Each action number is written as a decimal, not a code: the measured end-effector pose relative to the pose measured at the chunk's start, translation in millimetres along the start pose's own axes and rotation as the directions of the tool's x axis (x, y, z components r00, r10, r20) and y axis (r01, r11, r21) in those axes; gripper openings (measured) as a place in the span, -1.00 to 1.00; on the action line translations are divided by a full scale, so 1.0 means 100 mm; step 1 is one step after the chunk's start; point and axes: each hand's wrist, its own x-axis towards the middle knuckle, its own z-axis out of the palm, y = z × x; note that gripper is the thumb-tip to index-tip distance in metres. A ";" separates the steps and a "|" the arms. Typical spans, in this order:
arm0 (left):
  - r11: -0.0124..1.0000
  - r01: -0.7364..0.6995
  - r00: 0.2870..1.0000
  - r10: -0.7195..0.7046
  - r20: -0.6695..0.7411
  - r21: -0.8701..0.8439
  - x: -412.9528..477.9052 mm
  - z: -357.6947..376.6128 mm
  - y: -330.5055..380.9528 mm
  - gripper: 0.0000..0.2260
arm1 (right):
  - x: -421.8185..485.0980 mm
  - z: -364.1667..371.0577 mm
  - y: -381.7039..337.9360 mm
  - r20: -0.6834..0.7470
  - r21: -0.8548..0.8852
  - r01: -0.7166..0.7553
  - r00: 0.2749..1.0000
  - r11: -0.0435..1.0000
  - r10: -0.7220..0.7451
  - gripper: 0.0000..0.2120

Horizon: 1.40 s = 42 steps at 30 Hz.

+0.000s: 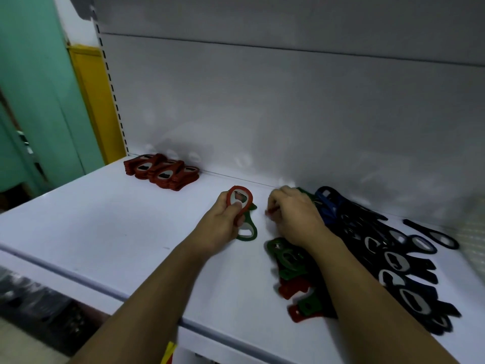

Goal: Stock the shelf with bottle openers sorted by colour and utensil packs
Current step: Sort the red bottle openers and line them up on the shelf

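Pinched in the left hand, a red oval plastic bottle opener is being held above the middle of the white shelf. Whether the curled right hand is gripping anything cannot be told. Reds are being sorted: delivery to the red stack at the back-left corner is likely being required next.

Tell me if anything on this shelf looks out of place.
Yes. A few red openers lie mixed among the green openers near the front edge of the shelf, though the sorted red stack sits back left.
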 end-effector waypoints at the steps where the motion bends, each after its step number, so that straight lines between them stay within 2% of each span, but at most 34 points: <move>1: 0.997 0.031 1.000 -0.031 -0.002 -0.073 -0.01 0.00 0.02 -0.86 | -0.01 -0.03 -0.04 -0.093 0.052 0.000 0.996 0.999 0.005 -0.92; 3: 0.980 0.069 0.998 -0.070 0.000 -0.185 -0.01 0.01 0.05 -0.86 | -0.03 -0.10 -0.13 -0.246 0.213 -0.037 0.965 0.976 0.091 -0.90; 5: 0.968 0.068 0.998 -0.067 0.010 -0.242 -0.01 0.01 0.08 -0.88 | -0.07 -0.16 -0.23 -0.359 0.377 -0.014 0.920 0.926 0.160 -0.81; 6: 0.964 0.066 0.998 -0.064 0.017 -0.258 -0.01 0.01 0.08 -0.89 | -0.10 -0.17 -0.27 -0.428 0.403 0.048 0.893 0.914 0.142 -0.79; 8: 0.960 0.065 0.998 -0.058 0.031 -0.271 0.00 -0.02 0.08 -0.91 | -0.17 -0.16 -0.34 -0.565 0.339 0.224 0.825 0.914 0.007 -0.86; 11: 0.955 0.060 0.998 -0.050 0.043 -0.290 0.01 -0.04 0.06 -0.91 | -0.23 -0.04 -0.41 -0.631 0.250 0.384 0.761 0.889 -0.150 -0.92; 14: 0.944 0.040 0.999 -0.029 0.040 -0.329 0.02 -0.07 0.04 -0.85 | -0.21 0.04 -0.48 -0.605 0.246 0.397 0.776 0.884 -0.180 -0.89; 18: 0.935 -0.003 0.999 0.016 0.034 -0.355 0.02 -0.11 0.02 -0.59 | -0.23 0.10 -0.55 -0.492 0.341 0.378 0.852 0.861 -0.179 -0.84; 23: 0.914 0.059 0.997 -0.036 0.066 -0.402 0.04 -0.11 0.04 -0.41 | -0.22 0.16 -0.61 -0.354 0.291 0.309 0.914 0.906 -0.198 -0.80; 26: 0.884 0.075 0.995 -0.038 0.089 -0.462 0.04 -0.16 0.03 -0.53 | -0.22 0.16 -0.66 -0.293 0.282 0.319 0.927 0.905 -0.235 -0.72; 28: 0.888 0.070 0.996 -0.041 0.074 -0.455 0.04 -0.16 0.04 -0.60 | -0.23 0.13 -0.66 -0.291 0.324 0.293 0.936 0.899 -0.200 -0.72; 32: 0.937 0.018 0.995 0.019 0.102 -0.348 0.01 -0.16 0.04 -0.76 | -0.21 0.08 -0.55 -0.356 0.443 0.148 0.934 0.884 0.022 -0.73; 34: 0.959 0.004 0.991 0.035 0.131 -0.284 0.00 -0.14 0.05 -0.80 | -0.20 0.08 -0.49 -0.312 0.500 0.044 0.941 0.865 0.133 -0.70; 36: 0.973 0.002 0.990 0.031 0.139 -0.230 -0.02 -0.11 0.06 -0.78 | -0.19 0.10 -0.44 -0.236 0.528 -0.033 0.954 0.848 0.184 -0.64; 40: 0.985 -0.016 0.984 0.046 0.173 -0.169 -0.05 -0.07 0.08 -0.63 | -0.17 0.14 -0.42 -0.186 0.507 -0.008 0.975 0.862 0.119 -0.63; 42: 0.988 -0.038 0.975 0.069 0.209 -0.152 -0.06 -0.08 0.09 -0.61 | -0.17 0.14 -0.43 -0.172 0.555 -0.034 0.973 0.831 0.155 -0.64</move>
